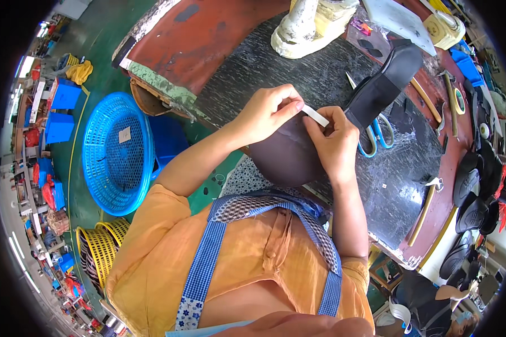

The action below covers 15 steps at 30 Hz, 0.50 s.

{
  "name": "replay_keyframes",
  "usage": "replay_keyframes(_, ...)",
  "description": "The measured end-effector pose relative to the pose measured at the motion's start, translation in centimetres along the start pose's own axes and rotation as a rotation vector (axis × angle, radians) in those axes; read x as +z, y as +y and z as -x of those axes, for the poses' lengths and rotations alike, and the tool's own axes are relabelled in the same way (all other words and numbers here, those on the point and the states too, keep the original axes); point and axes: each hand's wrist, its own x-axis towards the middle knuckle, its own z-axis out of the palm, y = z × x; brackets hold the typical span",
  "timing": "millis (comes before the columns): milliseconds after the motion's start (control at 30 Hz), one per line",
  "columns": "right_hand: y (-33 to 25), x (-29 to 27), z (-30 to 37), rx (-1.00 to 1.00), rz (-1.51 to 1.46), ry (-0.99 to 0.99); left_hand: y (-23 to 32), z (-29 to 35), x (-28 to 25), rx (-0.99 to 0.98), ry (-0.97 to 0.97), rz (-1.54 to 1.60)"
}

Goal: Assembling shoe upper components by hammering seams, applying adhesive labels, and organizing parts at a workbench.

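Observation:
A short white strip [316, 116] is stretched between my two hands. My left hand [271, 114] pinches its upper left end between thumb and fingers. The other end sits in the closed fingers of my right hand [334, 140]. Below both hands, over the table's near edge, lies a smooth dark brown piece [287, 154] like a boot shaft. A black boot foot [385, 78] rests beyond my right hand, sole and heel showing. Whether the two are joined is hidden by that hand. Scissors with blue handles [379, 137] lie partly under the black foot.
A cream-white stand [315, 28] rises at the table's far side. Hammers [424, 216] and a tape roll [459, 101] lie to the right, with several black shoes [469, 180] beyond. Blue [90, 163] and yellow baskets [98, 253] stand on the left floor. Another person [427, 297] is at lower right.

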Motion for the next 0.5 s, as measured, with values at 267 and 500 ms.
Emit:
replay_keyframes(267,1.2,-7.2,3.3,0.186,-0.158,-0.117,-1.0,-0.5,0.4,0.026,0.078,0.04)
replay_keyframes(500,1.2,-11.7,5.5,-0.028,-0.217,-0.341,-0.3,-0.6,1.3,-0.002,0.046,0.051)
